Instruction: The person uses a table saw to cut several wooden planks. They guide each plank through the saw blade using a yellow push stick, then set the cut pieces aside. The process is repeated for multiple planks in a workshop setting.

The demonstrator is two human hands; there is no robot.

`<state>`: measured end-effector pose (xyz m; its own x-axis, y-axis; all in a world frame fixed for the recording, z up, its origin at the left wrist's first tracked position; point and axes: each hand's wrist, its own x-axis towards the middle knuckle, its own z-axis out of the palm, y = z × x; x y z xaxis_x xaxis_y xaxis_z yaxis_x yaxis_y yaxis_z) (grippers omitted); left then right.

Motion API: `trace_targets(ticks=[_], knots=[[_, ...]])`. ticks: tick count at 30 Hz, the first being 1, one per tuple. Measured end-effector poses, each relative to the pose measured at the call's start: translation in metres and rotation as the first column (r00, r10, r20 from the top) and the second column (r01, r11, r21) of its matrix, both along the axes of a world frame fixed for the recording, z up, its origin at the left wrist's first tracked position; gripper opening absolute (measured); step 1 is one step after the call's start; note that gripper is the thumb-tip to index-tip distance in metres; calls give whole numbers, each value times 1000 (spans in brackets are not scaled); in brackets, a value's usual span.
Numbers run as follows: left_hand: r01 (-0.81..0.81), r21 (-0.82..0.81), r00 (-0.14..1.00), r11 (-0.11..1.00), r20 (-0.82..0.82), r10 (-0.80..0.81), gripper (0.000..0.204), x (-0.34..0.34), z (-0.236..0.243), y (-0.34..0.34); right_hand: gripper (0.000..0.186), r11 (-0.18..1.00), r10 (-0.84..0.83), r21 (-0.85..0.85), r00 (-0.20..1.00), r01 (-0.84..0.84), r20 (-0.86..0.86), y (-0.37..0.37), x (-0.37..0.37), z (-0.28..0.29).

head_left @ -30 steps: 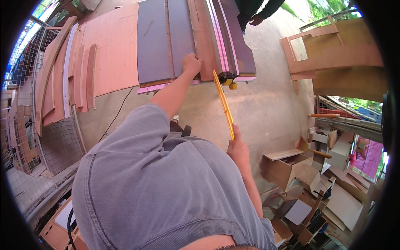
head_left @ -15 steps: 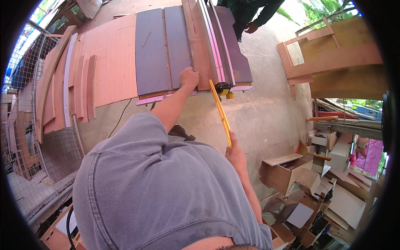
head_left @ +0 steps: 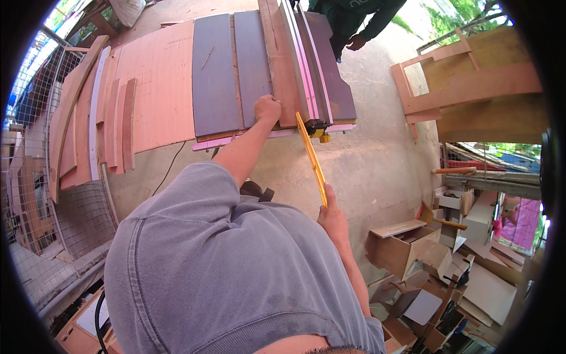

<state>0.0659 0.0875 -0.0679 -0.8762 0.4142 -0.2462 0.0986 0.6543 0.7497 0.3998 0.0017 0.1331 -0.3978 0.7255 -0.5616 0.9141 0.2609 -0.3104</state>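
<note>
A long brown wooden board (head_left: pixel 285 71) lies on the dark saw table (head_left: pixel 212 76), alongside a metal fence with pink-lit stripes (head_left: pixel 303 68). My left hand (head_left: pixel 268 109) is closed at the board's left edge, near its close end; the undersides of the fingers are hidden. In my right hand (head_left: pixel 333 219) is a long yellow push stick (head_left: pixel 312 158), gripped by its lower end. The stick's far tip meets the near end of the board beside the fence.
A yellow-and-black fence clamp (head_left: pixel 322 133) sits at the table's near edge. Left of the table lies a pale wooden sheet (head_left: pixel 162 88) with loose strips (head_left: pixel 115 127). A person in dark clothes (head_left: pixel 348 23) stands at the far side. Wooden boxes and offcuts (head_left: pixel 401 245) crowd the lower right.
Almost nothing has moved. Both hands, the push stick and the board keep their places, while the view has shifted very slightly.
</note>
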Motion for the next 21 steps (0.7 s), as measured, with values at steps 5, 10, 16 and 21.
trace_targets(ticks=[5, 10, 16, 21], knots=[[-5, -9, 1000, 1000, -2, 5, 20, -6, 0, 4, 71, 1000, 17, 15, 999, -16, -36, 4, -2, -5], [3, -17, 1000, 1000, 21, -3, 19, -11, 2, 7, 73, 999, 22, 39, 998, -20, -57, 7, -5, -8], [1, -14, 1000, 1000, 31, -1, 20, -17, 1, 12, 70, 999, 20, 44, 998, -17, -57, 8, -14, -2], [-20, 4, 1000, 1000, -24, 20, 19, -22, -4, 15, 69, 998, 34, 54, 998, -31, -61, 10, -19, 0]])
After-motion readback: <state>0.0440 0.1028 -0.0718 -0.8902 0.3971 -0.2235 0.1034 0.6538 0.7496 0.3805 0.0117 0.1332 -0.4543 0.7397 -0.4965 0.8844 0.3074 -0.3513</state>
